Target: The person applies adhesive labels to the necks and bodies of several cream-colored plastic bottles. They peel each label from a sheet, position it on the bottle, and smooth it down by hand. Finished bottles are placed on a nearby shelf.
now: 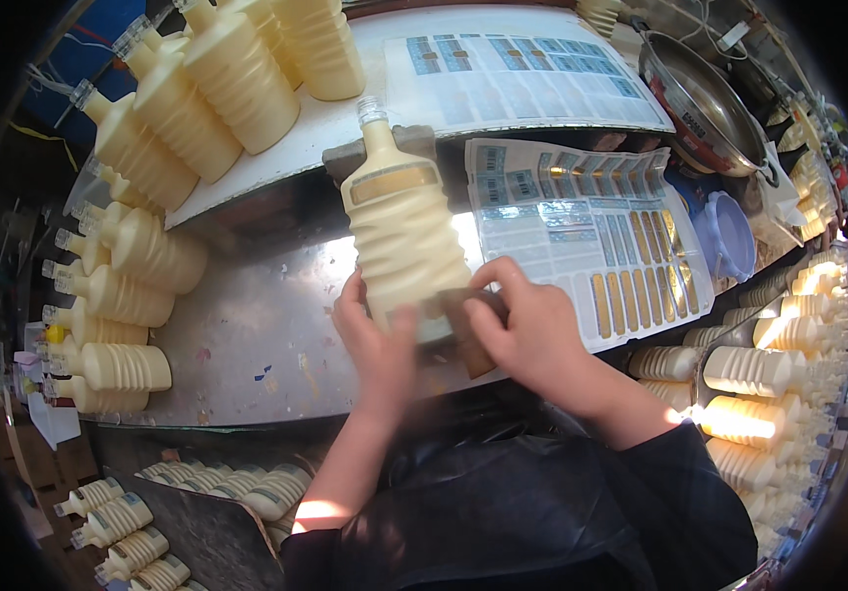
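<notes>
Both hands steadied one cream ribbed bottle (402, 231) lying on the steel table (247, 335), the left hand (377, 340) gripping its base while the right hand (527, 330) pinched a brown label (468, 330), label sheets (591, 246) just beyond its fingers (503, 276).

Bright light from the right; glare on the metal tabletop (276, 295). Hands motion-blurred. Fisheye bends edges, corners black.
</notes>
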A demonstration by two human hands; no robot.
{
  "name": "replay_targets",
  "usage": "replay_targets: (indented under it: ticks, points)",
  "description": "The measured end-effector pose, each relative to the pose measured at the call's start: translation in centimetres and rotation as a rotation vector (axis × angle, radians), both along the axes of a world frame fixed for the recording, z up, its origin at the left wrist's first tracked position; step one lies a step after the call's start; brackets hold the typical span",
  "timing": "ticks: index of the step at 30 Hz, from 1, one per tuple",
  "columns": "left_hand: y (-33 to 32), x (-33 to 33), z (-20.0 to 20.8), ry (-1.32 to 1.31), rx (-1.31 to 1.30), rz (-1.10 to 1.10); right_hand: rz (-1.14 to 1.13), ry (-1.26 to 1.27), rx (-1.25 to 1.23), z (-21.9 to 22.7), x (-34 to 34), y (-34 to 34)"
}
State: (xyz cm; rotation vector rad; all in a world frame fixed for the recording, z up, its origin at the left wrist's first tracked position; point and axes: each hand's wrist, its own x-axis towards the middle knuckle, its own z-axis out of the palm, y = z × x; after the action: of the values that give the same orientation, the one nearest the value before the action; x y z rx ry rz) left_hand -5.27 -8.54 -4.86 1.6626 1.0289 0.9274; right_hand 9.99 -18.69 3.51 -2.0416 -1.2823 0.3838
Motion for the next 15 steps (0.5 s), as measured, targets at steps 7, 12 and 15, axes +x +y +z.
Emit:
replay_targets:
  ticks: [7, 12, 15]
  points:
    - [0.3, -0.6, -1.8, -0.165, -0.012, -0.044, 0.002, 0.264, 0.016, 1.2, -0.6, -1.0]
    - [-0.1, 0.1, 0.4, 0.085, 0.064, 0.024, 0.085, 0.111, 0.044, -0.7, -1.4, -0.4]
    - [-0.2, -0.2, 0.0, 0.175, 0.105, 0.023, -0.039, 0.187, 0.055, -1.9, 0.6, -1.2]
